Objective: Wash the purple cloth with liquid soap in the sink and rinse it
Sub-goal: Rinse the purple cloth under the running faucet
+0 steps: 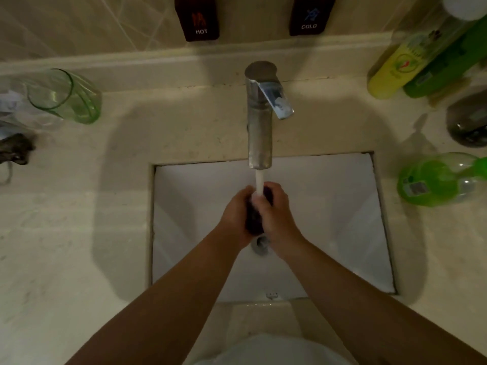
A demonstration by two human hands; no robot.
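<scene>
Beige stone counter (66,233) surrounds a white sink (329,233) set at its front edge. Over the middle of the basin the bunched purple cloth (253,223) is squeezed between both hands: left hand (235,214) and right hand (276,214) each curl round it. Water (259,183) from the steel tap (259,122) falls onto the cloth. A green soap bottle (437,180) lies near the counter's right edge, a green glass (68,97) toward its back left corner.

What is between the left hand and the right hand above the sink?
In the head view, the bunched purple cloth lies between left hand and right hand, under the tap's water stream.
</scene>
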